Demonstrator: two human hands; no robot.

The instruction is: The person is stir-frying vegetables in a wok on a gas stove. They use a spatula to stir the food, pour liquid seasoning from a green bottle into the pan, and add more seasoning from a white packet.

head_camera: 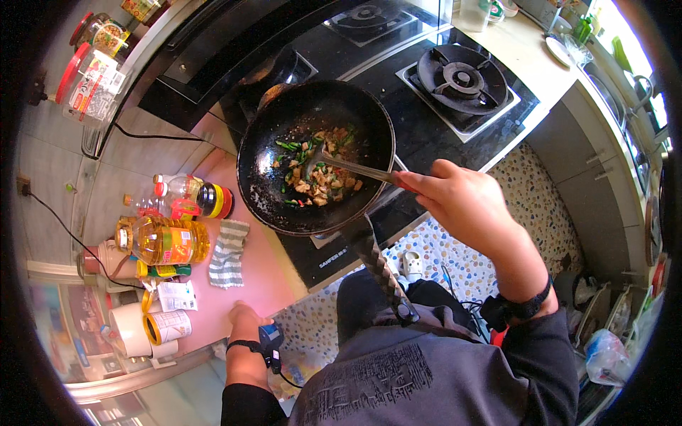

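Observation:
My right hand [461, 205] grips the reddish handle of a metal spatula [354, 168]. The spatula's head rests among diced meat pieces and chopped green peppers [319, 186] in a black wok [351, 104]. The wok sits on the near burner of a black glass gas stove [394, 120], its long textured handle [381, 266] pointing toward my body. My left hand [246, 314] rests at the edge of the pink countertop [261, 277], left of the wok; its fingers are mostly hidden. A grey-and-white striped cloth [229, 254] lies just beyond it.
A bottle of yellow cooking oil [170, 240], a dark sauce bottle [213, 199] and a white canister [128, 330] stand at the left. Red-lidded plastic jars [93, 88] occupy a shelf above. A second burner [462, 80] is at the right, near a white plate [558, 51].

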